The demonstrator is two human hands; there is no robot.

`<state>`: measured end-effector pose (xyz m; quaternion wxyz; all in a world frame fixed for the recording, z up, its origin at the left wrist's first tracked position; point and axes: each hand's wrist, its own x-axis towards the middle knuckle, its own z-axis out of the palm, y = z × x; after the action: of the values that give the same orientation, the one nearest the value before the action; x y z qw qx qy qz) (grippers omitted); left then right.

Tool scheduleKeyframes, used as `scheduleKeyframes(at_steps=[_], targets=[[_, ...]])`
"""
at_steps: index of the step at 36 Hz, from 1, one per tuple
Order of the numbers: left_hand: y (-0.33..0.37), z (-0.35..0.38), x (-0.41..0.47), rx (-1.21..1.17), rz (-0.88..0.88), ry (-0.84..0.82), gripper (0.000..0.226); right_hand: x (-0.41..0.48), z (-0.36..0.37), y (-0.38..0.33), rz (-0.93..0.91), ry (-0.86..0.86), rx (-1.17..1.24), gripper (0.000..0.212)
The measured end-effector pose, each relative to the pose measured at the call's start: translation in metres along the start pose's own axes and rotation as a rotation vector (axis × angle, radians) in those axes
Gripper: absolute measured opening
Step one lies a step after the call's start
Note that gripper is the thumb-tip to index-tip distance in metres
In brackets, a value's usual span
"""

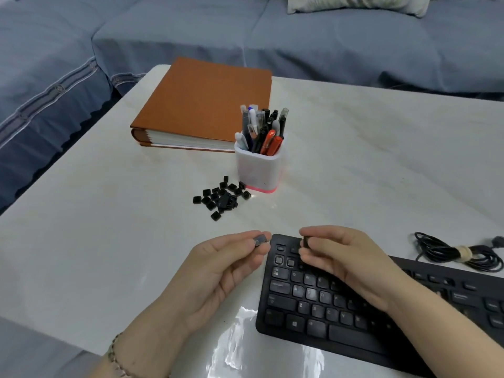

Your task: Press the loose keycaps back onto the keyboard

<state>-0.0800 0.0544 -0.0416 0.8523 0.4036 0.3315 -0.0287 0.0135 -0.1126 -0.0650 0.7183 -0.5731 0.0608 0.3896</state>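
Brown binder (207, 102) behind the pen holder (258, 170); coiled cable (458, 252) right.

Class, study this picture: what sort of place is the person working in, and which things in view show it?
Most likely a home living room: a blue-covered sofa or bed with a cushion stands behind the pale table, which carries a pen pot, an orange binder and the keyboard.
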Motion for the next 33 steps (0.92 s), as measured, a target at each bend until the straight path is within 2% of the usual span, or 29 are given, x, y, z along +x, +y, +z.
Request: scheduleKeyframes(at_steps=[3,7,13,18,27,33], targets=[[-0.007,0.008,-0.004,0.015,-0.022,-0.017,0.021,-0.019,-0.015,0.004,-0.003,0.004,0.035,0.016],[-0.018,0.018,-0.008,0.058,-0.047,-0.031,0.020,-0.038,-0.030,0.008,-0.069,0.044,-0.038,0.020],[-0.035,0.031,-0.014,0.193,0.000,-0.029,0.033,-0.058,-0.049,0.013,-0.096,0.077,-0.086,0.020],[-0.048,0.039,-0.017,0.336,0.089,-0.039,0.019,-0.066,-0.066,0.019,-0.080,0.114,-0.105,0.020],[-0.066,0.047,-0.015,0.477,0.105,-0.040,0.022,-0.073,-0.093,0.025,-0.062,0.202,-0.141,0.022],[-0.072,0.050,-0.017,0.519,0.107,-0.076,0.017,-0.077,-0.093,0.024,-0.078,0.179,-0.294,0.019]])
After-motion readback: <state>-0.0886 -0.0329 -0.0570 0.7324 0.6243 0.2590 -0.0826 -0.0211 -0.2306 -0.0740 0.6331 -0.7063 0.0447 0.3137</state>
